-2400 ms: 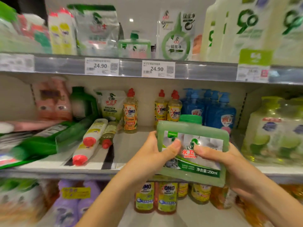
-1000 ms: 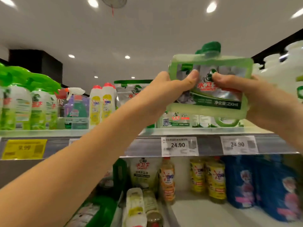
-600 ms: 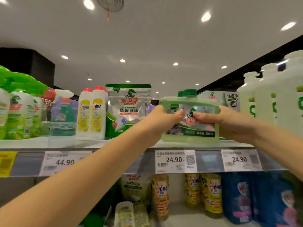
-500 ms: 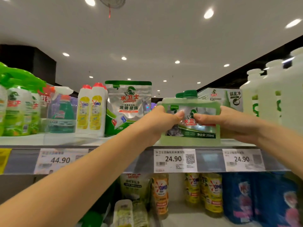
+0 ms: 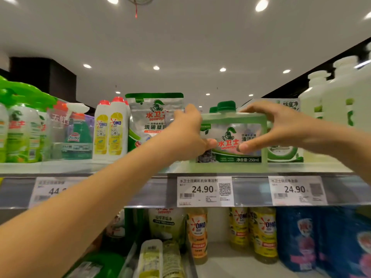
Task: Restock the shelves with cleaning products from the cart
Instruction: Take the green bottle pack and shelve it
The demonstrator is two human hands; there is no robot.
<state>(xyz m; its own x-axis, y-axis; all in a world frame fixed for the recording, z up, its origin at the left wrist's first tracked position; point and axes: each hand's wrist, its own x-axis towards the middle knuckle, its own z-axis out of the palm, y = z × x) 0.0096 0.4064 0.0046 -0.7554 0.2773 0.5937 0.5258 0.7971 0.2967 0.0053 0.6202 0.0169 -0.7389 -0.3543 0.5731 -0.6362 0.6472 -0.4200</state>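
A flat green bottle of dishwasher cleaner (image 5: 230, 137) with a dark green cap stands upright on the top shelf (image 5: 120, 169), just above a 24.90 price tag (image 5: 204, 190). My left hand (image 5: 186, 133) holds its left edge, thumb on the front label and fingers over the top corner. My right hand (image 5: 281, 127) holds the right edge the same way, fingers arched over the top. The cap of a second such bottle (image 5: 212, 109) shows right behind it. No cart is in view.
On the top shelf, left of the bottle, stand a silver pouch (image 5: 152, 117), white OMO bottles (image 5: 110, 129) and spray bottles (image 5: 78, 135). A box (image 5: 285, 153) and tall white jugs (image 5: 331, 101) stand to the right. The lower shelf holds OMO bottles (image 5: 197, 233) and blue bottles (image 5: 301, 237).
The bottle was lifted from the lower shelf's height up over the top shelf and set down on it. My fingers have since spread wider around its edges.
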